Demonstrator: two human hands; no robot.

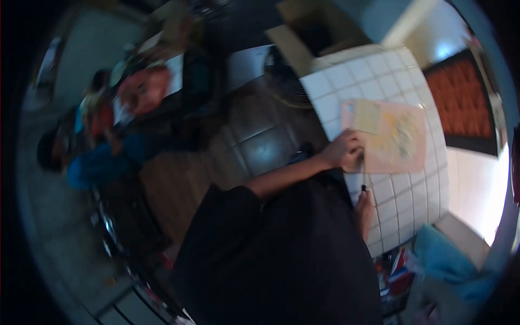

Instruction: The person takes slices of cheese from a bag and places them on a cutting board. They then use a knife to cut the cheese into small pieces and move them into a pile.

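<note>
A pink cutting board (409, 164) lies on a white tiled counter. My left hand (344, 149) is at the board's near left edge, its fingers curled together beside the blade; what they hold, if anything, is hidden. In my right hand (365, 210), a knife (363, 188) is gripped by its dark handle, the blade reaching toward my left fingers. A pale yellow square piece (368, 116) rests at the board's upper left. Shredded or chopped pale and orange bits (403, 132) spread over its right half. The view is blurred.
The tiled counter (387, 216) has rounded edges. Behind it are an open cardboard box (292, 49) and a fan (284, 81). To the left, a person in a blue sleeve (105, 162) is near a red-pink bowl-like thing (143, 89). Blue cloth (447, 254) lies at lower right.
</note>
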